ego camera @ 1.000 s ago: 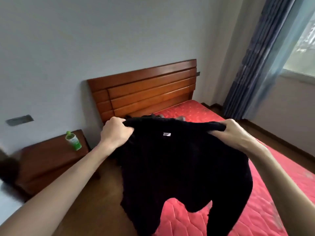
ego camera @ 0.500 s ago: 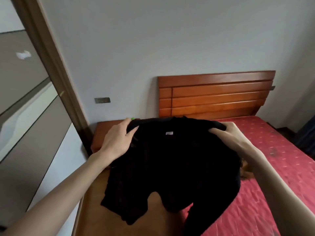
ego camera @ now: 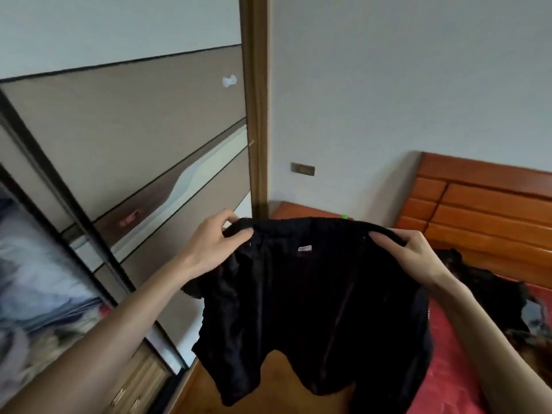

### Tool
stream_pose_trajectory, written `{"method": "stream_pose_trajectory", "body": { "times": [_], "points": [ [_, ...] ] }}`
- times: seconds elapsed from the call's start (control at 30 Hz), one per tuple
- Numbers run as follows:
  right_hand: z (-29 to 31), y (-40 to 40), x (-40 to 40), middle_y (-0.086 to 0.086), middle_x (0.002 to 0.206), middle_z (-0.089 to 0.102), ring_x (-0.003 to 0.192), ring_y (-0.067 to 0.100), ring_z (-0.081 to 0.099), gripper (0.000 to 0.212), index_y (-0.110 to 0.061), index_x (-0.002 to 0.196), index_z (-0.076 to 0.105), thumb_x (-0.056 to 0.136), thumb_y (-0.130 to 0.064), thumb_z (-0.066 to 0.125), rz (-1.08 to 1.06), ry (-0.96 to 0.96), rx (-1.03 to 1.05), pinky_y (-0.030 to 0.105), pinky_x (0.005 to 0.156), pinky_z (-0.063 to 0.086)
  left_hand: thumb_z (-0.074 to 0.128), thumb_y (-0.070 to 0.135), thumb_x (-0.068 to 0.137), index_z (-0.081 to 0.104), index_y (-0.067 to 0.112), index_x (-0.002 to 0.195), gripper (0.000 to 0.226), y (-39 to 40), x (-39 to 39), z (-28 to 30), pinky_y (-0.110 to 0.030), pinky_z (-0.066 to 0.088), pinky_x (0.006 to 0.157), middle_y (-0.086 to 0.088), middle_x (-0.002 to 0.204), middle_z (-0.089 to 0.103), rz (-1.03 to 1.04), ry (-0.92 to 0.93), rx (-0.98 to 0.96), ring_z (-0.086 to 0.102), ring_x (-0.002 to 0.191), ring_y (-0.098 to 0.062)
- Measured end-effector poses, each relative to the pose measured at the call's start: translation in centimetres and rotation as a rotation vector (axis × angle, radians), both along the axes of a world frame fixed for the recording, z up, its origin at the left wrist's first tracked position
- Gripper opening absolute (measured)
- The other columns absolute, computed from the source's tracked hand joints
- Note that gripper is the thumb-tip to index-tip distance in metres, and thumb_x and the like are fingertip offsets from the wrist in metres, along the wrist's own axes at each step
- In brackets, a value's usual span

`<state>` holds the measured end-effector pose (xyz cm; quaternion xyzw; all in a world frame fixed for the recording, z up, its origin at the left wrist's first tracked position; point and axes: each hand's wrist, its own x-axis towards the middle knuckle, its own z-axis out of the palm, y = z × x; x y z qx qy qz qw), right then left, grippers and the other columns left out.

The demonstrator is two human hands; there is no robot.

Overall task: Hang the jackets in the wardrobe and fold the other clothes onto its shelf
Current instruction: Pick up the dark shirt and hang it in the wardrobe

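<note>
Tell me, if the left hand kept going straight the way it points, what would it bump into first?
Probably the wardrobe's sliding door. The left hand, gripping the black garment, points up and forward toward its right edge, though depth is hard to judge.

Bare forearms, sleeveless to view's edge

wardrobe sliding door [ego camera: 143, 138] shut ahead, opening [ego camera: 33, 282] at left, bed [ego camera: 448, 369] right

The small pale tag [ego camera: 304, 248] on the black garment [ego camera: 313, 294] shows no readable lettering
</note>
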<state>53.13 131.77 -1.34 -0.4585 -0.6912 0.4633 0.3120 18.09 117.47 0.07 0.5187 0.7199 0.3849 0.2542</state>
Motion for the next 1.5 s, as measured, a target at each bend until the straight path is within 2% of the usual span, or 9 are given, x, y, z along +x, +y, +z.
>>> {"method": "stream_pose_trajectory", "body": {
  "times": [0.13, 0.27, 0.5, 0.7, 0.77, 0.87, 1.17, 1.33, 1.5],
  "points": [
    [0.5, 3.9, -4.9, 0.009, 0.078, 0.076, 0.066, 0.014, 0.067, 0.030, -0.008, 0.084, 0.080, 0.098, -0.032, 0.070, 0.083, 0.050, -0.017, 0.027, 0.060, 0.050, 0.063, 0.031, 0.104, 0.066, 0.024, 0.110, 0.010, -1.6, -2.9, -0.1, -0.037, 0.055, 0.096, 0.005, 0.104, 0.075, -0.025, 0.028, 0.106, 0.071, 0.101, -0.008],
    [1.5, 6.8, -10.4, 0.002, 0.070, 0.071, 0.063, 0.014, 0.065, 0.034, -0.003, 0.084, 0.077, 0.097, -0.034, 0.071, 0.210, 0.107, -0.057, 0.026, 0.061, 0.050, 0.051, 0.015, 0.109, 0.051, 0.034, 0.146, 0.042, -3.6, -5.2, 0.7, -0.019, 0.028, 0.120, 0.024, 0.150, 0.050, 0.041, 0.166, 0.193, 0.039, 0.145, 0.006],
    [3.1, 6.6, -20.5, 0.009, 0.083, 0.079, 0.074, 0.017, 0.073, 0.024, -0.012, 0.090, 0.082, 0.098, -0.031, 0.069, 0.546, 0.155, -0.102, 0.031, 0.069, 0.055, 0.073, 0.035, 0.097, 0.078, 0.028, 0.101, 0.009, -11.0, -7.3, 2.2, -0.026, 0.053, 0.084, 0.014, 0.099, 0.070, 0.256, 0.378, 0.041, 0.069, 0.095, -0.008],
    [4.4, 2.9, -28.8, 0.010, 0.088, 0.080, 0.075, 0.016, 0.074, 0.019, -0.012, 0.092, 0.083, 0.099, -0.021, 0.068, 0.758, 0.217, -0.139, 0.026, 0.067, 0.057, 0.058, 0.068, 0.096, 0.076, 0.033, 0.108, 0.041, -18.4, -7.0, 4.3, -0.031, 0.056, 0.066, 0.014, 0.089, 0.074, 0.395, 0.487, -0.169, 0.069, 0.077, -0.001],
    [4.7, 1.7, -31.5, 0.009, 0.088, 0.080, 0.078, 0.020, 0.075, 0.020, -0.015, 0.092, 0.083, 0.099, -0.027, 0.069, 0.793, 0.212, -0.103, 0.033, 0.074, 0.056, 0.050, 0.068, 0.096, 0.077, 0.027, 0.095, 0.049, -20.2, -7.1, 5.1, -0.019, 0.043, 0.055, 0.013, 0.072, 0.069, 0.514, 0.529, -0.215, 0.064, 0.064, 0.000],
    [5.5, -0.9, -35.0, 0.008, 0.089, 0.080, 0.083, 0.022, 0.076, 0.020, -0.017, 0.093, 0.083, 0.099, -0.031, 0.069, 0.840, 0.222, -0.049, 0.039, 0.079, 0.057, 0.040, 0.079, 0.094, 0.066, 0.021, 0.069, 0.068, -22.7, -7.7, 5.8, -0.030, 0.043, 0.053, 0.005, 0.057, 0.061, 0.699, 0.578, -0.214, 0.060, 0.055, -0.008],
    [8.0, -10.3, -42.8, -0.004, 0.066, 0.066, 0.064, 0.011, 0.063, 0.032, -0.013, 0.077, 0.072, 0.101, -0.033, 0.065, 1.002, 0.283, 0.082, 0.031, 0.062, 0.045, 0.063, 0.037, 0.102, 0.078, 0.018, 0.079, 0.033, -29.7, -11.1, 8.6, -0.040, 0.051, 0.080, 0.002, 0.075, 0.076, 1.145, 0.216, 0.070, 0.072, 0.075, -0.013],
    [10.2, -14.7, -47.0, 0.002, 0.065, 0.068, 0.067, 0.015, 0.068, 0.029, -0.008, 0.076, 0.074, 0.099, -0.025, 0.068, 1.047, 0.270, 0.115, 0.027, 0.061, 0.045, 0.068, 0.073, 0.080, 0.082, 0.049, 0.090, 0.030, -33.7, -14.3, 11.2, -0.037, 0.046, 0.108, 0.012, 0.099, 0.079, 1.257, -0.123, 0.092, 0.069, 0.111, -0.017],
    [11.8, -18.9, -50.6, -0.019, 0.071, 0.073, 0.073, -0.007, 0.067, 0.025, -0.042, 0.071, 0.076, 0.094, -0.032, 0.074, 1.055, 0.169, 0.243, 0.017, 0.071, 0.047, 0.073, 0.023, 0.095, 0.085, 0.022, 0.084, 0.016, -36.6, -15.7, 14.7, -0.034, 0.055, 0.090, -0.003, 0.086, 0.081, 1.196, -0.257, 0.264, 0.076, 0.090, -0.023]
  ]
}}
